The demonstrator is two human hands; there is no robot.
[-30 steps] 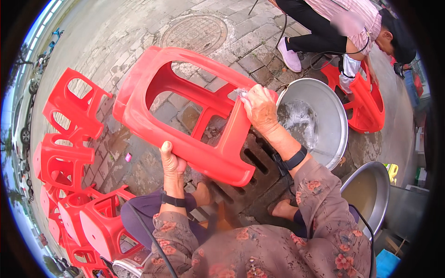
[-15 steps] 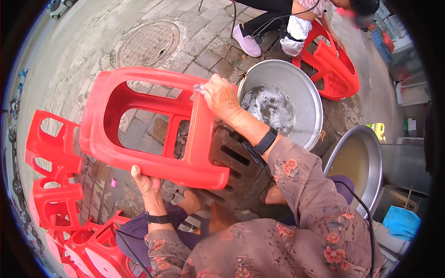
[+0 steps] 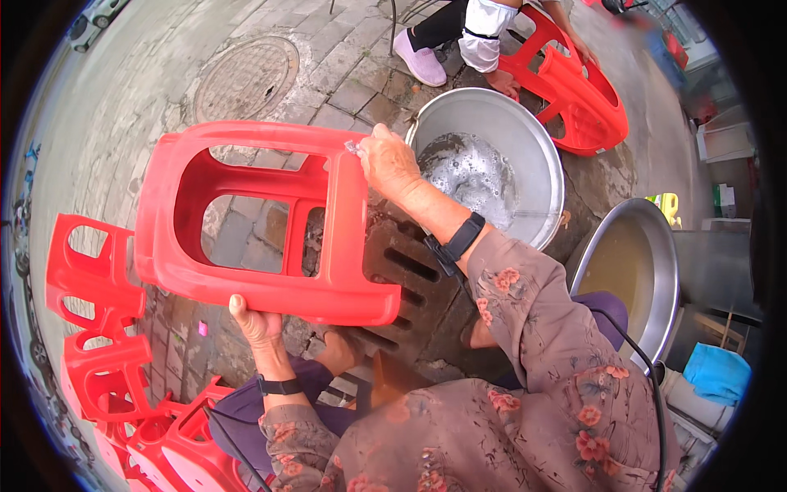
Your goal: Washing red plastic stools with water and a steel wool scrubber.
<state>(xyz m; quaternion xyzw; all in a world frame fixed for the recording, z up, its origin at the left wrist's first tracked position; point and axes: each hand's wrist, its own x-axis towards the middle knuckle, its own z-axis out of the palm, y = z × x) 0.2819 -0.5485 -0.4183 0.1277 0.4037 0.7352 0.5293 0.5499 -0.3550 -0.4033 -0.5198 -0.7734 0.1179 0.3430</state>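
Now showing clear of the basin (image 3: 537, 156), the red stool (image 3: 348, 230) is hanging between the left hand (image 3: 257, 323) clasping its side and the right hand (image 3: 388, 164) pinching a scrap (image 3: 352, 148), seemingly steadied for rubbing.

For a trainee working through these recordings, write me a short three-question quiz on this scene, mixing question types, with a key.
1. Multiple choice: what does the left hand hold?
a) a wooden crate
b) a red plastic stool
c) a glass bowl
2. True or false: the metal basin to the right of the right hand contains foamy water.
3. Compare: which is nearer the right hand, that metal basin or the murky-water basin?

Key: 1. b; 2. True; 3. the metal basin with foamy water.
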